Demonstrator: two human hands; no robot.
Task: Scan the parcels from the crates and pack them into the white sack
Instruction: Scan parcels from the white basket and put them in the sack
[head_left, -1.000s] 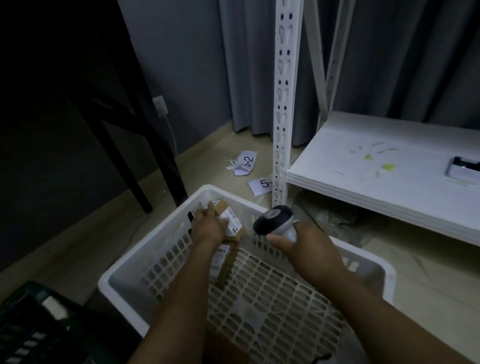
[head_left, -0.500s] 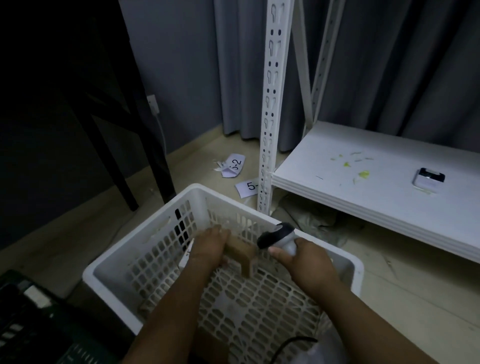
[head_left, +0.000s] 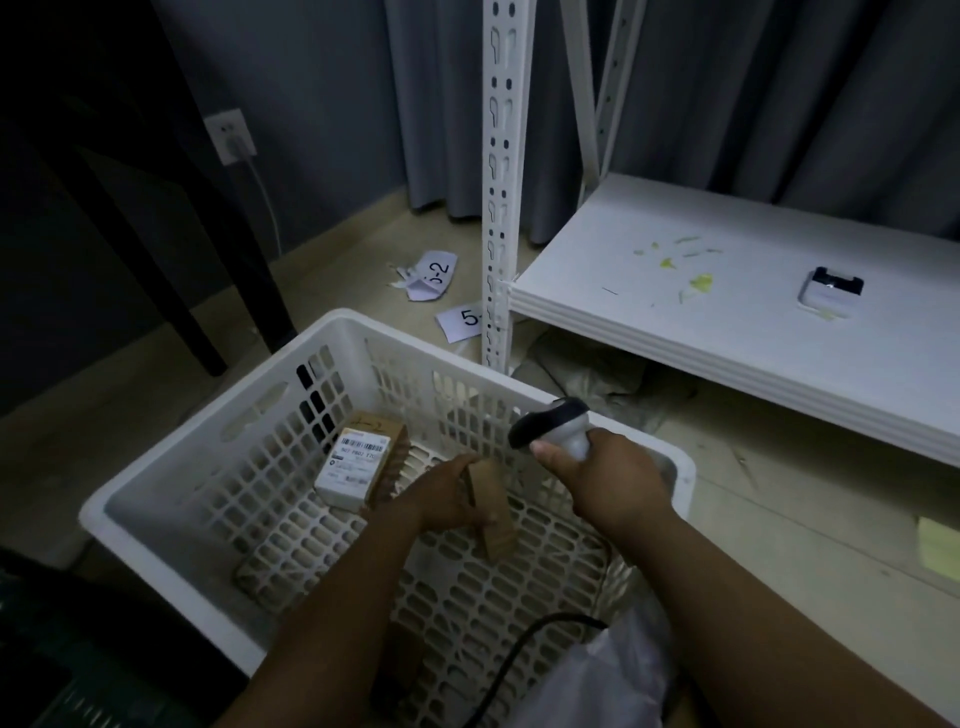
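In white perforated plastic crate (head_left: 208, 467), L hand (head_left: 441, 493) gripped small brown cardboard parcel (head_left: 493, 512), long axis near upright, no label showing. R hand (head_left: 613, 483) clenched white-and-black handheld scanner (head_left: 550, 423), head just above-right of parcel. Further left, nearer L hand, second brown parcel w/ white barcode label (head_left: 358, 462) lay flat. Floor paper slip (head_left: 434, 275) read approx. "5-2".

Dim, murky view (left side near-black), edges warped.

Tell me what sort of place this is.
Probably a small parcel sorting or storage room: slotted white shelving, a white crate holding a labelled parcel, and a handheld barcode scanner in the right hand.
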